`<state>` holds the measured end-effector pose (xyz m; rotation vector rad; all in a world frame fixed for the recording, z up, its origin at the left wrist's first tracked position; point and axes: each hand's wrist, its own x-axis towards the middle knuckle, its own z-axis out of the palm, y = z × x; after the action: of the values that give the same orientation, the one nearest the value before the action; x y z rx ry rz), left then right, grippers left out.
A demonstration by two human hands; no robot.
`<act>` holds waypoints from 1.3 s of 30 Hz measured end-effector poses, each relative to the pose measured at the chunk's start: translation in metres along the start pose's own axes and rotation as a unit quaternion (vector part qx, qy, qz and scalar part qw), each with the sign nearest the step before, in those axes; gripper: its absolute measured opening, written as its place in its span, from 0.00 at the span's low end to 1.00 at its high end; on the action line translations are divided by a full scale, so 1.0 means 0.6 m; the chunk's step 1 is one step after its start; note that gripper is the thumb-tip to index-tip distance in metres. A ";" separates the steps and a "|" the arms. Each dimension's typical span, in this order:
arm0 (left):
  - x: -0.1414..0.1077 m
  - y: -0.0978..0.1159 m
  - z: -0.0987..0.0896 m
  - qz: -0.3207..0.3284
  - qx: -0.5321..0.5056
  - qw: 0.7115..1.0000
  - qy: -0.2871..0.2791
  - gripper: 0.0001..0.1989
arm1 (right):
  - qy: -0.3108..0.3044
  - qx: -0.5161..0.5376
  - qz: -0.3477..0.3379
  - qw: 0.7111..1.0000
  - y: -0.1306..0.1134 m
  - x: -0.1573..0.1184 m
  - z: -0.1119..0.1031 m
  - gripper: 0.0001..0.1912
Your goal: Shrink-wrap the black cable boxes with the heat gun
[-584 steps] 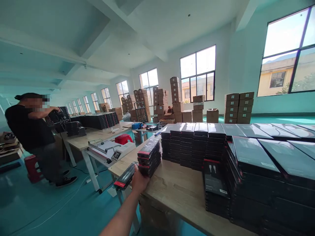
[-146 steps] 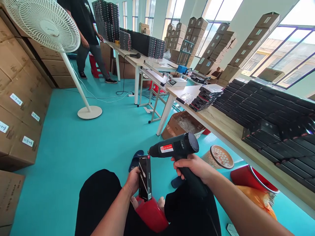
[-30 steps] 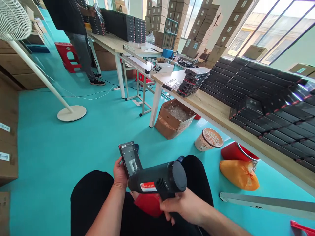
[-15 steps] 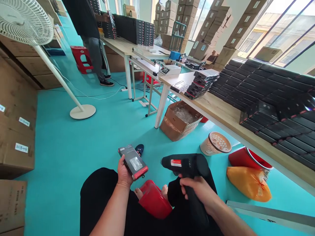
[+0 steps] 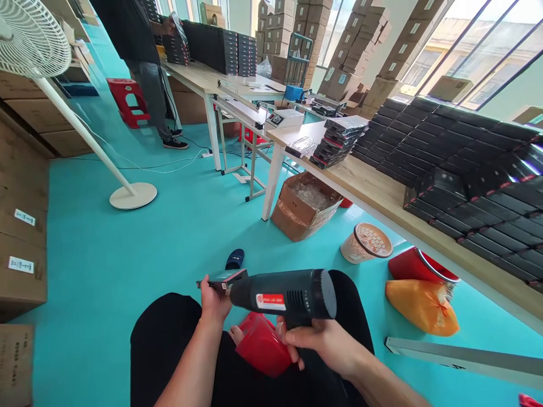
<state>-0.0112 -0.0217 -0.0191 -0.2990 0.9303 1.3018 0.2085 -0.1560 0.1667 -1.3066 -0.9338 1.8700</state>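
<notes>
My left hand grips a flat black box with a red edge, tilted so that a narrow side shows. In my right hand is a black heat gun with a red and white label, its fingers wrapped round the handle. The gun points left, and its nozzle end is at the box's near side, partly overlapping it in view; whether they touch I cannot tell. Both hands are above my lap, over a red stool.
A wooden table at the right bears stacked black boxes. Beneath and beside it are a carton, a waste basket and an orange bag. A white fan stands left; a person stands behind.
The heat gun has moved left to the box, turning more level. The box has tilted from showing its broad face to showing its edge. The view has shifted slightly right.
</notes>
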 end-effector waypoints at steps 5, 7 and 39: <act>0.001 -0.001 -0.001 0.039 0.013 0.999 0.016 0.17 | 0.073 -0.066 -0.021 0.995 -0.007 0.012 0.003 0.09; 0.006 -0.003 -0.004 0.046 0.008 0.999 0.000 0.17 | 0.048 -0.054 0.003 0.997 -0.012 0.016 0.004 0.07; -0.017 0.007 0.003 0.021 -0.002 0.999 -0.034 0.15 | 0.082 -0.012 0.041 0.996 -0.010 -0.050 -0.050 0.18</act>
<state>-0.0142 -0.0264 -0.0091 -0.2382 0.8804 1.3445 0.2464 -0.1723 0.1785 -1.5089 -0.8307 1.7866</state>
